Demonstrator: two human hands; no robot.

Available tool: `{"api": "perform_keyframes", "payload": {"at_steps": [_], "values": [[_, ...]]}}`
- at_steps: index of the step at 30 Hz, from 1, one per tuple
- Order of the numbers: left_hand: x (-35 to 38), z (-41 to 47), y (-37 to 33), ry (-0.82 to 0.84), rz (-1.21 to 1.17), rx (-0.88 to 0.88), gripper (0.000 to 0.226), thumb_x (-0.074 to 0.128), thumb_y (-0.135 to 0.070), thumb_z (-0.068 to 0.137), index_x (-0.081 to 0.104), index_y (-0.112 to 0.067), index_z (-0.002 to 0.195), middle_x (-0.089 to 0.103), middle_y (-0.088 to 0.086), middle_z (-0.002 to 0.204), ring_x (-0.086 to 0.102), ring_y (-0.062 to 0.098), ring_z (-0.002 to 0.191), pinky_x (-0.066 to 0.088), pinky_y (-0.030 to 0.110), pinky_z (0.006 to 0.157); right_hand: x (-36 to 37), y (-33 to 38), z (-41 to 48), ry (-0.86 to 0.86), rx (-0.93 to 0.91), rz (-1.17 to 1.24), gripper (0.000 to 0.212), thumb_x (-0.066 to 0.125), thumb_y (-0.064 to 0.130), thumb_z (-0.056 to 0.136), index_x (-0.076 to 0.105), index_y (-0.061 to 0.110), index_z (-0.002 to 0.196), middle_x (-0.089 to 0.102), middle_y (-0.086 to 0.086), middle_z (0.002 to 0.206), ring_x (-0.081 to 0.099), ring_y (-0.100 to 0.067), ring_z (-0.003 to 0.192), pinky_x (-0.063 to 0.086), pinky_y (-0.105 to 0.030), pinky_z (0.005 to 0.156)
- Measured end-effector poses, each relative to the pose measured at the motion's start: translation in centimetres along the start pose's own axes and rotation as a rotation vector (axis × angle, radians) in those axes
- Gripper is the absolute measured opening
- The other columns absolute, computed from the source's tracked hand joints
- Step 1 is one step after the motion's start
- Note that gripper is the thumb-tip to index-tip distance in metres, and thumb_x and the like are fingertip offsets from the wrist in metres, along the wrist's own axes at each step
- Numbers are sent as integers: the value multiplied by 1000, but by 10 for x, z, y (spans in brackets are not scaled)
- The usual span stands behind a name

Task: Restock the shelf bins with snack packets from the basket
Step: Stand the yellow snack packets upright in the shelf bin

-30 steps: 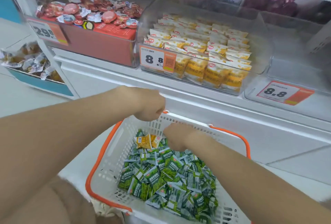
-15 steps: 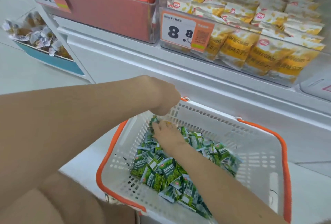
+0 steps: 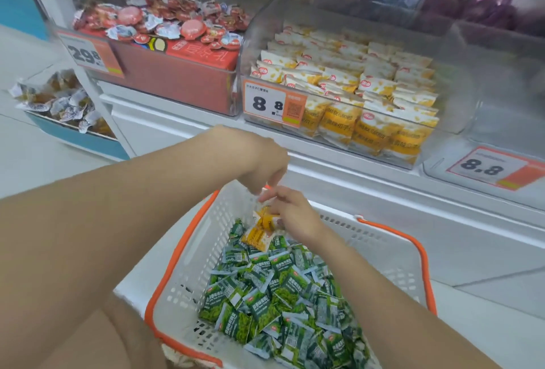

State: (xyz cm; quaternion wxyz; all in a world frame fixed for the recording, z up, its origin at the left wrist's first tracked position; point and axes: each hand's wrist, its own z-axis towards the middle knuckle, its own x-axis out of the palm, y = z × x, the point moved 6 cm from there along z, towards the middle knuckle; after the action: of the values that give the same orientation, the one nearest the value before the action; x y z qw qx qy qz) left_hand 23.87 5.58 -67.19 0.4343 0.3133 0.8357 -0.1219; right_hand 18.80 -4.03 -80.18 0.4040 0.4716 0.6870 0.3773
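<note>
yellow packets point(image 3: 259, 233): far-left corner of basket point(image 3: 424, 265), on green packets point(image 3: 280, 295) | your right hand point(image 3: 295, 215) pinches them; left hand point(image 3: 262, 159) just above, grip can't tell | step: pick-up | next: lift clear of the rim, carry up to yellow bin point(image 3: 463, 103)

Forearms bare along all that shows: left forearm point(image 3: 132, 206), right forearm point(image 3: 383, 295). The left hand point(image 3: 262, 162) and right hand point(image 3: 295, 215) likewise bare. One bare leg point(image 3: 118, 339) at lower edge.
</note>
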Motion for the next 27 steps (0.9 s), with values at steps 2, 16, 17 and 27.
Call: {"api": "perform_keyframes", "payload": {"at_steps": [2,16,17,27], "values": [[-16,-12,-2,-10,-5,12,40,85,-36,85,64,-31,118,58,-16,95,63,20,105,55,37,88,-12,30,-21,-3,-17,97,26,53,-3,93,71,10,105,64,-9,102,54,-14,66,46,-26,55],[-102,-83,14,-411,-947,98,26,86,-25,86,71,-6,96,79,15,86,79,28,83,64,53,83,-92,187,-102,-64,-369,50,29,80,23,92,69,4,111,78,-15,94,77,-34,84,63,-44,78],[-104,-85,18,-435,-999,92,31,90,-26,82,70,-5,93,79,16,87,79,30,84,62,59,87,-98,194,-106,-76,-416,-29,29,83,19,89,70,2,108,77,-15,94,76,-30,84,64,-41,76],[-94,-73,10,-323,-1460,100,26,85,-18,70,61,-7,74,75,24,88,79,23,78,61,19,61,-125,191,-94,-207,-388,217,37,83,12,87,69,8,121,78,-17,100,72,-21,80,56,-28,68]]}}
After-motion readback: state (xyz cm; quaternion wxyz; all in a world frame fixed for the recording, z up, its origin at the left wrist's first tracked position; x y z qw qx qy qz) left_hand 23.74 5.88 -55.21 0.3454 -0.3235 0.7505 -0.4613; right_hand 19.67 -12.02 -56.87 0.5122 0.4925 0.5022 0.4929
